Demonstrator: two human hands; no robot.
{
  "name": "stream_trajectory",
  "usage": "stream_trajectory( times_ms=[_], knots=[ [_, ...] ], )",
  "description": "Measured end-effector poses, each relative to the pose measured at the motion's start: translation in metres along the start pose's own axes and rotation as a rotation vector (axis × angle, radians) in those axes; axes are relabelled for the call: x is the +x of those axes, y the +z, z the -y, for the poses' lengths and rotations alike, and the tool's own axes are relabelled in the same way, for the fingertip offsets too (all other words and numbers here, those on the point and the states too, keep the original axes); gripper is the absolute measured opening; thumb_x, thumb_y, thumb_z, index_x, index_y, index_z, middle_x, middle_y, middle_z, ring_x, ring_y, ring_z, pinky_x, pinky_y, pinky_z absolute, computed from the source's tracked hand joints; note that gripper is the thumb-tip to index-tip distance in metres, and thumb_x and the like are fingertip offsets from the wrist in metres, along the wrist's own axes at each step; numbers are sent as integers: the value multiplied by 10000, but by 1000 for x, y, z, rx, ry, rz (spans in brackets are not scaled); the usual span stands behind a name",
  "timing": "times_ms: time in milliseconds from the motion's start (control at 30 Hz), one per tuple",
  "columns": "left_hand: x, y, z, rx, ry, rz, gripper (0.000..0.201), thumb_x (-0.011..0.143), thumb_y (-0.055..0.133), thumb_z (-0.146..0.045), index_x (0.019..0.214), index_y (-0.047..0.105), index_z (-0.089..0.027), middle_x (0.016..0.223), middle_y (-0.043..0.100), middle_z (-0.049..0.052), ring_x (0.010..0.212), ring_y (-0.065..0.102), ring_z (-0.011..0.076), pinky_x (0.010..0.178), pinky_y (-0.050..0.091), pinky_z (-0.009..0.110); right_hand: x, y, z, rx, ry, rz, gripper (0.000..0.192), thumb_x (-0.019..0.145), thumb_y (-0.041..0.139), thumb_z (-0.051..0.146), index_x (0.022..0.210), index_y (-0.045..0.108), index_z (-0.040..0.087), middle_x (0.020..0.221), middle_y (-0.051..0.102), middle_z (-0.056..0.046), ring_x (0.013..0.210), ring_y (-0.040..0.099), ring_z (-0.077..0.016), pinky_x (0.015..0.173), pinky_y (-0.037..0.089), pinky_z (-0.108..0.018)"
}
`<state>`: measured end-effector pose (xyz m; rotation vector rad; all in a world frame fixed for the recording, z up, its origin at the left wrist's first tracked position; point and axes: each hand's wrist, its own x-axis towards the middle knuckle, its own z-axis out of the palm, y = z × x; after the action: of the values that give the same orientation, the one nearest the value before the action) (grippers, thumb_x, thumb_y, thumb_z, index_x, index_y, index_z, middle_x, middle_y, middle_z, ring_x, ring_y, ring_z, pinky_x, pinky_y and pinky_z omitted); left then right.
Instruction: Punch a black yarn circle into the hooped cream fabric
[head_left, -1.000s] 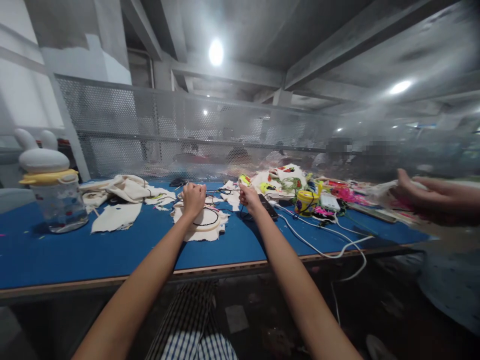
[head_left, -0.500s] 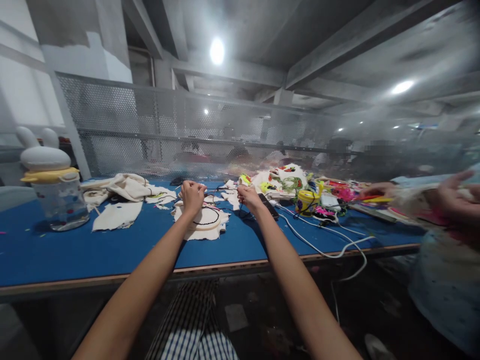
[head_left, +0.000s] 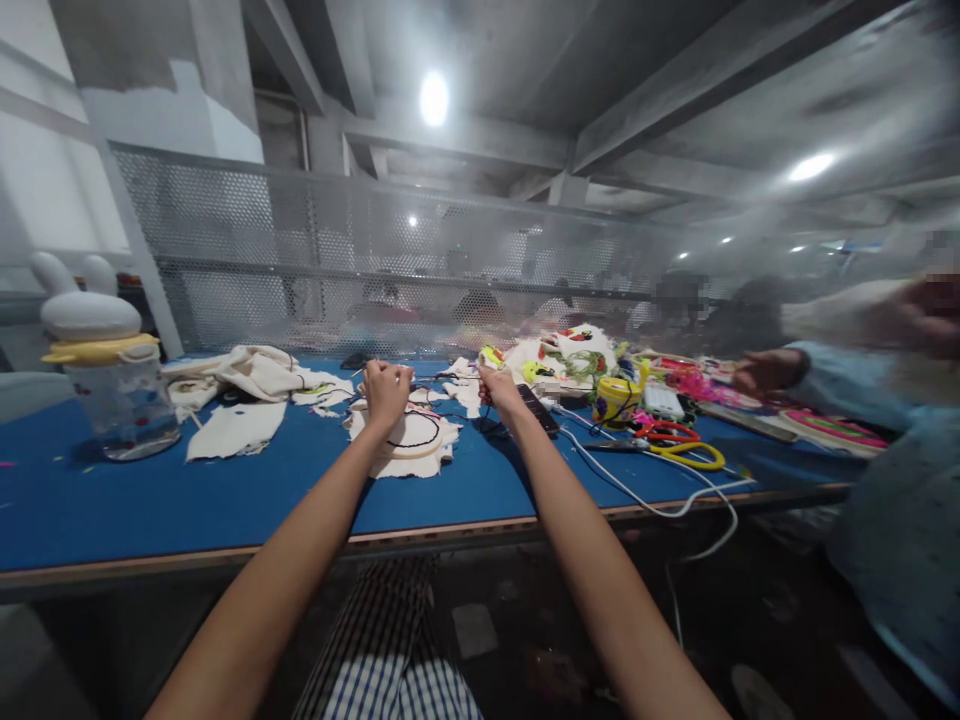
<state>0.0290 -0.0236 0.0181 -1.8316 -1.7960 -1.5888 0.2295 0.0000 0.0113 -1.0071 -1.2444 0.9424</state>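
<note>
The embroidery hoop [head_left: 411,438] with cream cloth lies flat on the blue table [head_left: 225,500], probably so the fabric stays stretched. The left hand [head_left: 387,390] is closed in a fist just above it, seemingly pinching a thin thread. The right hand [head_left: 496,388], beside it, is also closed; what it holds cannot be told. Behind stands a mesh partition [head_left: 315,260].
</note>
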Motion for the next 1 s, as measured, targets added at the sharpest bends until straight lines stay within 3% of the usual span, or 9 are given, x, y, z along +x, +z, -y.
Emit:
stream_trajectory(
  times_ms=[200, 400, 467, 633, 833, 1000],
  knots=[
    [1, 3, 3, 2, 4, -27, 128, 804, 595, -266, 789, 687, -179, 1041, 542, 127, 1026, 520, 283, 880, 409, 399, 1, -1, 0, 14, 30, -43, 344, 593, 722, 413, 543, 484, 169, 494, 484, 49, 524, 487, -79, 473, 349, -179],
    [4, 1, 3, 35, 20, 68, 419, 911, 389, -356, 650, 668, -182, 812, 599, 114, 892, 543, 262, 822, 407, 392, -1, 0, 5, 49, 15, -8, 445, 708, 623, 503, 488, 383, 199, 411, 345, 78, 408, 361, -66, 431, 299, -205],
    [4, 1, 2, 21, 27, 59, 381, 895, 436, -366, 649, 663, -185, 852, 606, 110, 909, 544, 259, 817, 405, 389, -2, 1, 6, 45, 6, -22, 461, 729, 611, 506, 480, 369, 203, 402, 332, 75, 399, 344, -66, 426, 289, -210],
    [1, 0, 0, -11, 34, -14, 140, 817, 587, -282, 801, 676, -175, 1035, 559, 114, 1027, 530, 261, 839, 401, 372, -4, 2, 8, 21, 10, -75, 321, 687, 667, 412, 557, 491, 178, 511, 494, 43, 514, 482, -80, 478, 362, -181],
    [4, 1, 3, 30, 34, 77, 427, 914, 406, -345, 572, 608, -189, 776, 576, 90, 872, 552, 243, 794, 401, 365, -5, 0, 8, -38, 16, -62, 401, 736, 574, 459, 489, 407, 191, 440, 414, 49, 489, 467, -88, 459, 343, -185],
    [4, 5, 5, -53, 61, 51, 231, 828, 563, -361, 692, 626, -186, 903, 573, 86, 944, 545, 235, 822, 414, 350, -3, -1, 4, -114, -72, -43, 338, 659, 658, 399, 505, 448, 183, 481, 433, 59, 504, 413, -78, 492, 333, -191]
  ],
)
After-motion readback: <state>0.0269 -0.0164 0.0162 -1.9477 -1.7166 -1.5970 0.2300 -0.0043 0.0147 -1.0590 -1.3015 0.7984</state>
